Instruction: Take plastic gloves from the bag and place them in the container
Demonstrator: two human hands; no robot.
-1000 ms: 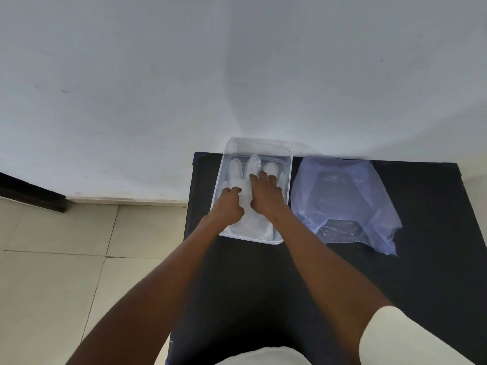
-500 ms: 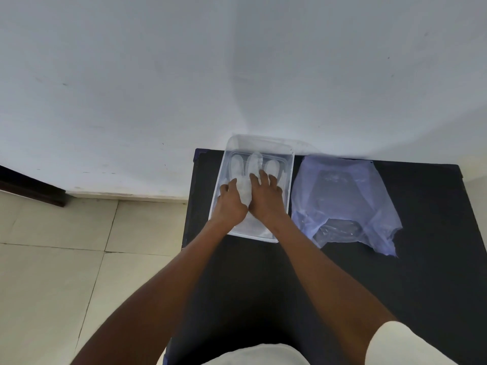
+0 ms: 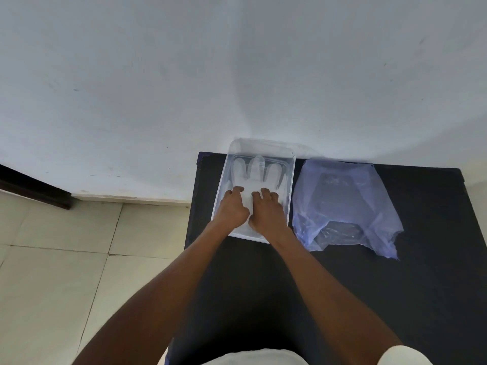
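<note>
A clear plastic container (image 3: 292, 180) stands at the table's far left corner, against the wall. A translucent white plastic glove (image 3: 257, 168) lies flat inside it, fingers pointing at the wall. Both my hands are in the container, side by side on the glove's palm part. My left hand (image 3: 232, 208) and my right hand (image 3: 266, 210) have their fingers curled down onto the glove. The glove's cuff end is hidden under my hands. A bluish see-through plastic bag (image 3: 342, 206) lies flat just right of the container, its opening toward me.
The black table (image 3: 395, 299) runs from the wall toward me. Its left edge drops to a tiled floor (image 3: 66, 272). A white wall (image 3: 237, 75) rises right behind the container and bag.
My left hand slid from the container's left wall to beside my right hand. Both hands drew back a little toward me along the glove, baring more of its fingers.
</note>
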